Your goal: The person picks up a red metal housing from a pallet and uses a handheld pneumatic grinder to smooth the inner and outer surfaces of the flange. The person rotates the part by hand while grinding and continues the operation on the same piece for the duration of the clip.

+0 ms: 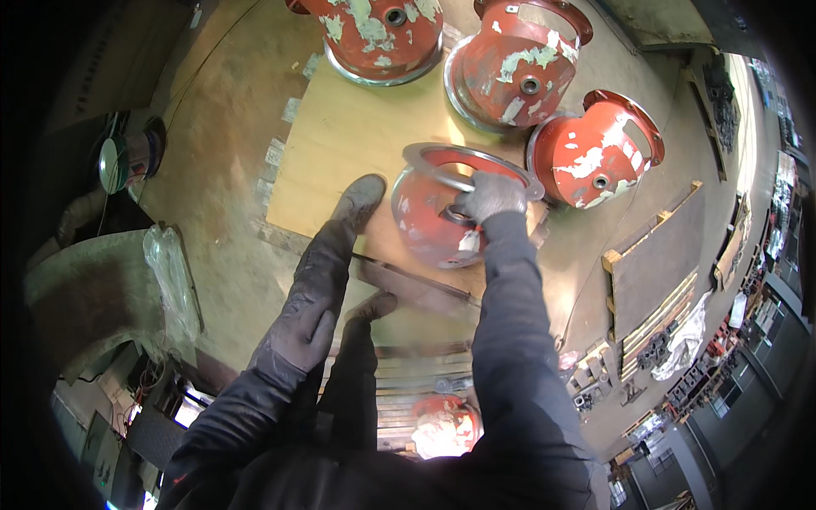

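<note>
My right hand (495, 197), in a grey glove, is closed on the flanged upper part of a red metal housing (416, 223). This round casting has a bare metal rim and a central bore, and its paint is patchy; it looks slightly blurred. My fingertips are partly hidden at the housing's opening. On my left leg, above the bent knee, lies my left hand (297, 338), also gloved, fingers laid along the trouser and holding nothing. My left shoe (361, 200) is on a yellowish board (314, 161), just left of the housing.
Similar red housings with flaking pale filler stand beyond: one at the top (382, 42), one right of it (518, 81), another farther right (591, 157). A wooden pallet (659, 255) lies right. At left are a curved sheet (98, 272), plastic wrap (170, 272) and a cylindrical drum (127, 161).
</note>
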`<act>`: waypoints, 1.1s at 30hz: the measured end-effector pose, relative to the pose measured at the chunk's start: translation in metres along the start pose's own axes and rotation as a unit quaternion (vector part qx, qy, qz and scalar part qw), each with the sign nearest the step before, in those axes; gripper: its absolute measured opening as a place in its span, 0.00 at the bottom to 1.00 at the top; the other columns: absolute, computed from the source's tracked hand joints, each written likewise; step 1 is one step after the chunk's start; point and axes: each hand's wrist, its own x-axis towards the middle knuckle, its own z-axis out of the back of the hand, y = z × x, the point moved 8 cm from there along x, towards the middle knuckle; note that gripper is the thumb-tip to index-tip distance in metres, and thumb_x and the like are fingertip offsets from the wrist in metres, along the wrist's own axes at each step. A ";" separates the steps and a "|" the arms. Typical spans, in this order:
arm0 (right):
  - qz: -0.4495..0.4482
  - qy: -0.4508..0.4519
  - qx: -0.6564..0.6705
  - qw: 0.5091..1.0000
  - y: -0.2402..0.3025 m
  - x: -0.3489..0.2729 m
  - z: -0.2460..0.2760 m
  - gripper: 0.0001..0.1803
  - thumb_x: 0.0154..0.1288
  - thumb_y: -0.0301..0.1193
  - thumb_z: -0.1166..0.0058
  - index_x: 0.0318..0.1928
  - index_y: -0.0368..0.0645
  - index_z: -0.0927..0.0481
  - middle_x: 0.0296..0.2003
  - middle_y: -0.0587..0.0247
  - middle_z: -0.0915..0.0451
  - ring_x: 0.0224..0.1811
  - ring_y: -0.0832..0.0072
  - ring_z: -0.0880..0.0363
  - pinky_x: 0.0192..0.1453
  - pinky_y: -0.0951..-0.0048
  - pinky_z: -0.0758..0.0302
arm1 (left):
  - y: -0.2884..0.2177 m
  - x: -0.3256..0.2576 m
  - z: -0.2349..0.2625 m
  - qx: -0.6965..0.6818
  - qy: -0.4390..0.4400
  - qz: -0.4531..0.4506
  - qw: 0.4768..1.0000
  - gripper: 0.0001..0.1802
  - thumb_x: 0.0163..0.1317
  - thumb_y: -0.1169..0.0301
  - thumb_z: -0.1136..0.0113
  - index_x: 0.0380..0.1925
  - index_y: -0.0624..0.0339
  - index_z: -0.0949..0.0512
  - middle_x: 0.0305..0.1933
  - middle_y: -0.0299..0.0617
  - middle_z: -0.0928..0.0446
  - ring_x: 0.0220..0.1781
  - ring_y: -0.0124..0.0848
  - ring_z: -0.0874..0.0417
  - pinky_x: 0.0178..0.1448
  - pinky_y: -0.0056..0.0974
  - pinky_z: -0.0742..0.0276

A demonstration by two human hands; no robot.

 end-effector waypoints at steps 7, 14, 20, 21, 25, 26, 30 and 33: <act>0.022 -0.149 0.058 0.987 0.041 -0.147 -0.037 0.09 0.51 0.36 0.33 0.31 0.47 0.13 0.26 0.53 0.16 0.32 0.52 0.15 0.42 0.52 0.22 | -0.026 0.001 -0.018 -0.036 -0.001 0.048 0.998 0.20 0.71 0.67 0.40 0.59 0.64 0.21 0.49 0.59 0.15 0.53 0.53 0.14 0.57 0.47 0.18; 0.032 -0.071 0.008 0.997 0.053 -0.212 -0.093 0.10 0.53 0.36 0.33 0.36 0.52 0.15 0.31 0.64 0.16 0.39 0.62 0.16 0.49 0.59 0.27 | -0.065 0.026 -0.110 0.172 0.079 -0.214 0.958 0.31 0.63 0.69 0.37 0.68 0.62 0.28 0.72 0.52 0.29 0.75 0.51 0.29 0.79 0.60 0.38; 0.044 -0.068 0.102 0.991 0.057 -0.253 -0.146 0.10 0.51 0.34 0.35 0.35 0.49 0.19 0.32 0.63 0.18 0.39 0.61 0.18 0.46 0.56 0.28 | -0.044 0.010 -0.215 0.265 0.227 -0.319 0.881 0.25 0.65 0.67 0.45 0.62 0.58 0.24 0.63 0.47 0.23 0.73 0.49 0.28 0.83 0.63 0.47; 0.051 -0.053 0.108 0.991 0.056 -0.256 -0.155 0.10 0.52 0.34 0.35 0.35 0.49 0.19 0.31 0.63 0.18 0.39 0.61 0.17 0.46 0.56 0.27 | -0.039 0.006 -0.228 0.274 0.243 -0.321 0.873 0.23 0.65 0.68 0.46 0.60 0.58 0.23 0.59 0.46 0.21 0.70 0.49 0.26 0.83 0.63 0.47; 0.076 0.020 0.105 0.991 0.059 -0.266 -0.182 0.08 0.54 0.34 0.37 0.35 0.48 0.19 0.30 0.61 0.17 0.38 0.62 0.16 0.45 0.56 0.26 | -0.018 -0.021 -0.252 0.278 0.315 -0.317 0.850 0.20 0.62 0.68 0.44 0.55 0.54 0.19 0.49 0.42 0.18 0.59 0.42 0.19 0.80 0.59 0.41; 0.086 0.050 0.098 0.990 0.061 -0.269 -0.188 0.08 0.55 0.34 0.38 0.35 0.48 0.19 0.30 0.60 0.16 0.37 0.62 0.15 0.44 0.57 0.26 | -0.017 -0.026 -0.254 0.297 0.305 -0.339 0.839 0.21 0.60 0.67 0.42 0.54 0.53 0.18 0.46 0.40 0.18 0.55 0.40 0.18 0.79 0.57 0.39; 0.106 0.120 0.098 0.982 0.065 -0.274 -0.201 0.08 0.58 0.35 0.39 0.38 0.49 0.18 0.34 0.59 0.13 0.39 0.62 0.12 0.46 0.58 0.23 | -0.010 -0.038 -0.259 0.306 0.318 -0.350 0.826 0.18 0.59 0.67 0.42 0.50 0.52 0.18 0.43 0.38 0.18 0.51 0.39 0.18 0.75 0.55 0.35; 0.103 0.163 0.088 0.977 0.069 -0.279 -0.214 0.09 0.60 0.34 0.41 0.41 0.48 0.17 0.37 0.59 0.11 0.42 0.63 0.11 0.49 0.60 0.21 | -0.004 -0.046 -0.265 0.311 0.350 -0.361 0.806 0.15 0.58 0.67 0.41 0.46 0.52 0.19 0.42 0.38 0.19 0.49 0.39 0.18 0.71 0.52 0.33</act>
